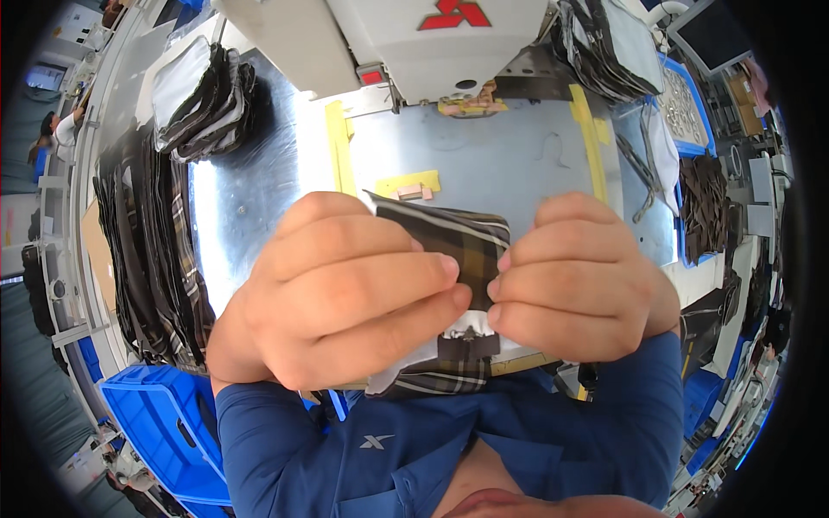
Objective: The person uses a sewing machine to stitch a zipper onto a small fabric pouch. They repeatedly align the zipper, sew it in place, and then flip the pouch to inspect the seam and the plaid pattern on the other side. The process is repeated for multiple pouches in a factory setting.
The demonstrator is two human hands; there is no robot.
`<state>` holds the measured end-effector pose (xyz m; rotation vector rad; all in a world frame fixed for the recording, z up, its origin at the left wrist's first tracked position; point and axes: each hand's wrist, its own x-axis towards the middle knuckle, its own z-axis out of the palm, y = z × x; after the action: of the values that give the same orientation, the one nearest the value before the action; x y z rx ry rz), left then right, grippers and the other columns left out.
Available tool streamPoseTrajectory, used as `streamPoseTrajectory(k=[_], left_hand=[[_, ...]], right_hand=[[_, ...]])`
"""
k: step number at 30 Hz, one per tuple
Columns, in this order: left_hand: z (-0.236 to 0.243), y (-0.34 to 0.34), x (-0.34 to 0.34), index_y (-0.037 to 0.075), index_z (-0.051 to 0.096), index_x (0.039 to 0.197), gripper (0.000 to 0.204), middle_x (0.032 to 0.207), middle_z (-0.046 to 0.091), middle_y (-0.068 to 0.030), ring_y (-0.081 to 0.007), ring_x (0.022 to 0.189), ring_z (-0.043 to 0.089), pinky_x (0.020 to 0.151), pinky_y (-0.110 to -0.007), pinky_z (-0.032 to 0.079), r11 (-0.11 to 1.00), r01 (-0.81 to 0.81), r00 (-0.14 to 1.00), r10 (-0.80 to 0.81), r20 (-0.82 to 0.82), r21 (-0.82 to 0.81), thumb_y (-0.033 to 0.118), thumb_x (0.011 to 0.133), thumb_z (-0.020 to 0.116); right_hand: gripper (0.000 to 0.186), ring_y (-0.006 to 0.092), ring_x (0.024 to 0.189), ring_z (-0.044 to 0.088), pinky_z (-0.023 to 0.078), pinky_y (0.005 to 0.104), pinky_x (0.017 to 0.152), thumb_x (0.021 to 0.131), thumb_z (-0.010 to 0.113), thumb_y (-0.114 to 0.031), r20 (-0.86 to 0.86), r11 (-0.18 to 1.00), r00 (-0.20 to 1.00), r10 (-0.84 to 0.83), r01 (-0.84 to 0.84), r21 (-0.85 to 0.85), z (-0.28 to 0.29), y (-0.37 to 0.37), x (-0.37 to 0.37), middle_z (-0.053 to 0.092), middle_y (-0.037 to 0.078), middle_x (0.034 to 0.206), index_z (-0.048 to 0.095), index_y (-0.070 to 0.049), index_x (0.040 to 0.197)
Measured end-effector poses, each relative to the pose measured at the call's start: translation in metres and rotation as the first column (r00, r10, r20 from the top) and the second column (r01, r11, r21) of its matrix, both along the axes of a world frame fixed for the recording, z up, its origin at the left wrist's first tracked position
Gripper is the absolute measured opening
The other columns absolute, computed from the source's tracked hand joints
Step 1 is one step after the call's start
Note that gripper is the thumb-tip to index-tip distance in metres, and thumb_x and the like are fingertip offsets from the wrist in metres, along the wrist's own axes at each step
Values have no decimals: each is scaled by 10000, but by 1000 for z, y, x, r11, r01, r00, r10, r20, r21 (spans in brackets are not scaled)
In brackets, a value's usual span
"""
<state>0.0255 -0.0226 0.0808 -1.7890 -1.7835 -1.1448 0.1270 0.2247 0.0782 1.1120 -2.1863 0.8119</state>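
A dark plaid fabric piece (445,237) with a pale lining at its edges is held up in front of me, over the near edge of the work plate. My left hand (345,293) pinches it from the left, fingers curled and thumb tip close to the fabric's middle. From the other side, my right hand (574,285) closes its fingertips on the right edge. Just below the fingertips, a white patch and a small dark brown tab (469,347) show on the cloth. More plaid fabric hangs beneath the tab. My fingers hide part of the piece.
A white sewing machine head (406,56) stands over the metal plate (484,164), which carries yellow tape (341,151). Stacked fabric pieces (203,104) and folded plaid cloth (151,259) lie left. A blue crate (160,414) sits lower left; a blue tray (710,129) stands right.
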Motion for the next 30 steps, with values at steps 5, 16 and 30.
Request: streamPoseTrajectory(k=[5, 16, 30], left_hand=[[-3, -3, 2, 104, 806, 918, 196, 1084, 746, -91, -279, 853, 757, 642, -342, 548, 999, 42, 999, -42, -17, 2, 71, 726, 828], [-7, 3, 0, -12, 753, 910, 139, 1042, 768, -163, -316, 832, 796, 625, -332, 612, 985, 158, 987, -160, 25, 69, 18, 789, 816], [-29, 12, -8, -33, 785, 1102, 313, 1110, 758, -218, -359, 954, 767, 762, -394, 641, 920, 354, 884, -388, 263, 169, 184, 887, 849]], right_hand=[[118, 228, 874, 694, 492, 368, 683, 801, 787, -108, 23, 1000, 999, 25, -25, 2, 2, -1, -1, 755, 54, 960, 756, -72, 910], [109, 227, 862, 694, 496, 361, 683, 796, 795, -100, 23, 1000, 1000, 18, -18, -15, 0, -1, -1, 749, 56, 952, 757, -70, 893], [126, 225, 890, 684, 502, 358, 689, 817, 786, -100, -106, 997, 991, -79, 77, -23, -2, 7, 0, 746, 57, 976, 752, -69, 934]])
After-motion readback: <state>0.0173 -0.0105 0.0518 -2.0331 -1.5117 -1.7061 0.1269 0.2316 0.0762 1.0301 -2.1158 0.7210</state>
